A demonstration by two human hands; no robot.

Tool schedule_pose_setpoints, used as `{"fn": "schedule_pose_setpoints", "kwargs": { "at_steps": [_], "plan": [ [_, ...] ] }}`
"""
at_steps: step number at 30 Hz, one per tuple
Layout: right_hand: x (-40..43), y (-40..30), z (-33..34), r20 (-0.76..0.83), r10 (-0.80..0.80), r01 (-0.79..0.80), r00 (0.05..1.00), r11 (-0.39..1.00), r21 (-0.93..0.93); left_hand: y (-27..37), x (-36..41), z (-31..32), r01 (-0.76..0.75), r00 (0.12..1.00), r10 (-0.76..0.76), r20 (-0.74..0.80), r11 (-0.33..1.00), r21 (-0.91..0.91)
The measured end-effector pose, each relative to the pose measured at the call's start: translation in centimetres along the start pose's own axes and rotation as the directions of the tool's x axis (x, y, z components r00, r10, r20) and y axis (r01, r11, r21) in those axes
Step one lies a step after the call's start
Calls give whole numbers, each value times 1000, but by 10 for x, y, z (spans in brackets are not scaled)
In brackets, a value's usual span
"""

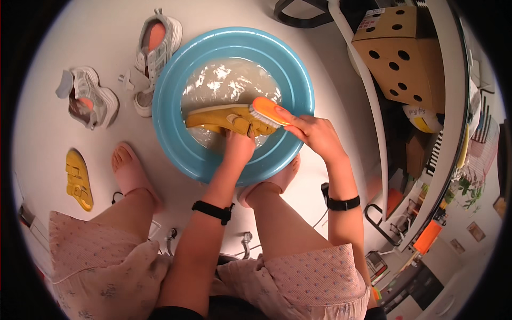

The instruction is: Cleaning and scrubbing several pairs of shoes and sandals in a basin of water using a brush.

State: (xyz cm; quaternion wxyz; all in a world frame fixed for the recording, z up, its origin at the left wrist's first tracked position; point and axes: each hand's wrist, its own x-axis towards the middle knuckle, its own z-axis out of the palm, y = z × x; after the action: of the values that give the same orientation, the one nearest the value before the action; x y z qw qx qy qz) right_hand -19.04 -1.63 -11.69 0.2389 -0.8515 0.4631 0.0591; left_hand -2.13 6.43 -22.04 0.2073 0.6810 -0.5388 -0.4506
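Observation:
My left hand (239, 147) holds a yellow shoe (214, 118) with a strap and buckle, just over the murky water (224, 82) in a blue plastic basin (170, 154). Its fingers are hidden by the shoe, so I cannot tell whether they are inside it or under it. In my right hand (314, 130) is an orange scrubbing brush (269, 109) with pale bristles, the thumb lying along its handle. The bristles face down against the toe end of the shoe. Both hands are over the near half of the basin.
A yellow sandal-like shoe (77, 180) lies on the floor at left. Two grey-white sneakers (96, 100) (170, 38) lie beyond it, the second beside the basin. At right are a white table leg (370, 92) and a cardboard box (400, 60) with round holes. Pink slippers (130, 170) flank the basin.

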Motion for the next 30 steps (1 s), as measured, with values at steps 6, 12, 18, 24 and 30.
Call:
{"fn": "schedule_pose_setpoints", "kwargs": {
  "at_steps": [6, 12, 18, 24, 30],
  "plan": [
    [35, -47, 0, 11, -110, 111, 994, 993, -46, -1, -2, 7, -139, 977, 149, -151, 988, 72],
    [33, -9, -5, 3, -265, 264, 964, 964, 22, -10, -3, 7, -200, 967, 199, -158, 980, 9],
    [66, -39, -9, 95, -352, 354, 931, 935, -12, -5, 1, 16, -168, 956, 152, -249, 985, -46],
    [52, -19, 6, 55, -201, 197, 978, 978, 67, -10, -1, 3, -166, 970, 176, -167, 983, 73],
    [-13, 9, -2, -104, 87, -119, 991, 920, -372, 4, 18, -15, 224, 969, -193, 153, 949, -223]
  ]
}}
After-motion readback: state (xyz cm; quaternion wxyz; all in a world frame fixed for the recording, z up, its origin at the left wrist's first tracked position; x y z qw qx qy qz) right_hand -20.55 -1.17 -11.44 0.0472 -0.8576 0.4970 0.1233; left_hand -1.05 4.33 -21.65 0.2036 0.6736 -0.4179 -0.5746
